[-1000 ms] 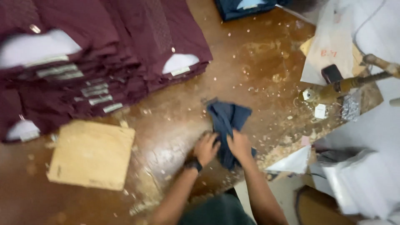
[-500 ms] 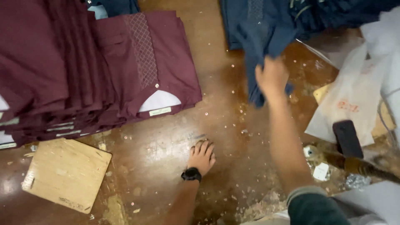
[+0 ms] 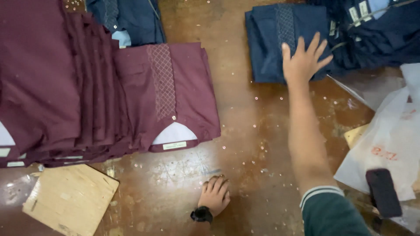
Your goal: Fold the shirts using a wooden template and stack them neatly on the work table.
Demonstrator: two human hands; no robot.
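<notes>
My right hand [image 3: 302,61] is stretched far forward, fingers spread, lying flat on a folded navy blue garment [image 3: 271,43] at the back of the brown table [image 3: 253,131]. It holds nothing. My left hand [image 3: 214,194], with a black watch on the wrist, rests near the table's front edge with its fingers curled under, nothing in it. To the left lies a fanned stack of folded maroon garments [image 3: 87,96]; the top one [image 3: 170,91] shows an embroidered placket and a white collar insert.
More navy garments are piled at the back right [image 3: 376,30] and back left [image 3: 127,22]. A plywood board [image 3: 70,199] lies at the front left. White plastic bags [image 3: 389,144] and a dark phone-like object [image 3: 383,192] sit at the right. Small scraps dot the table.
My right hand carried the navy piece from near the front edge to the back and now lies open on the folded navy garment. My left hand stayed on the table and curled its fingers.
</notes>
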